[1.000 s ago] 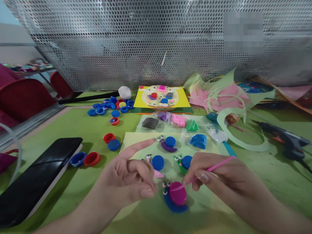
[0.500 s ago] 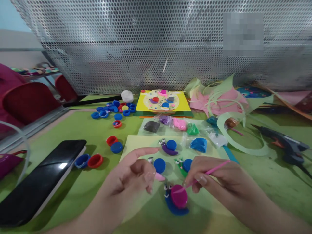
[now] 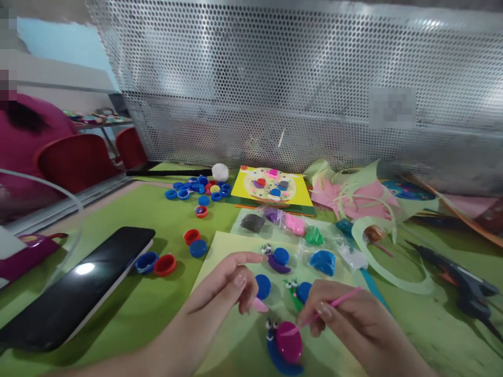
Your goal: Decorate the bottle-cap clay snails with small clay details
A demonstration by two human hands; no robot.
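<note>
My right hand [image 3: 351, 322] pinches a thin pink modelling stick [image 3: 326, 310] whose tip rests on the magenta shell of a blue clay snail [image 3: 286, 345] on a pale green sheet [image 3: 220, 251]. My left hand [image 3: 230, 285] hovers just left of that snail, index finger stretched out, other fingers curled loosely, holding nothing I can see. Behind the hands sit three more snails with blue cap shells: a purple snail [image 3: 278, 258], a pink snail [image 3: 261, 290] partly hidden by my left fingers, and a green snail [image 3: 298, 289].
Bags of coloured clay [image 3: 293, 225] lie behind the sheet, then a yellow card with a decorated disc [image 3: 271, 184]. Several blue and red bottle caps [image 3: 196, 188] are scattered left. A black phone [image 3: 78, 285] lies at left, a glue gun [image 3: 459, 272] at right, paper scraps [image 3: 361, 188] near the mesh wall.
The camera has tilted up, so everything sits lower in view. My left hand's fingers have curled in more beside the pink snail. The stick stays on the magenta shell.
</note>
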